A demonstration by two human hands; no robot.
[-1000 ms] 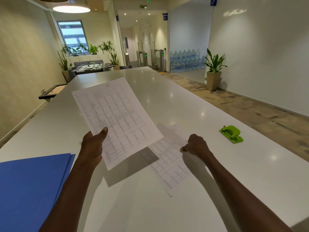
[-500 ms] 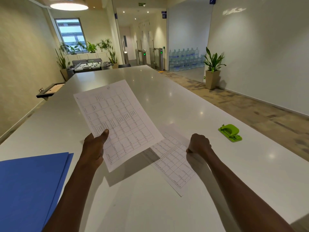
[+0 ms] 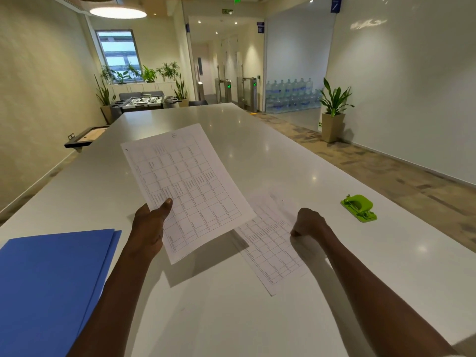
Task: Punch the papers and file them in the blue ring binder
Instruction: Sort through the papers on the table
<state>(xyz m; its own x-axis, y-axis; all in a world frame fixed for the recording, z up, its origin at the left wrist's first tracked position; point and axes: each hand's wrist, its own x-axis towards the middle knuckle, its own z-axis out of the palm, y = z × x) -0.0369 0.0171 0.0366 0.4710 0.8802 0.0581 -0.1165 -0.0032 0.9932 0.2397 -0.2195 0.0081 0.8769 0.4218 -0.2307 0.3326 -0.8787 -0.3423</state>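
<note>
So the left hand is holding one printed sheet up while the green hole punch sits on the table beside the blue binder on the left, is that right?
Not quite: the green hole punch sits on the table to the right, far from the blue binder. The head view shows it. The left hand does hold one printed sheet up.

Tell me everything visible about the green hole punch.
The green hole punch is small, bright lime green and looks like plastic, with a domed lever over a flat base. It sits flat on the white table near its right edge, beyond the right hand. Nothing touches it; no paper is in it.
</note>
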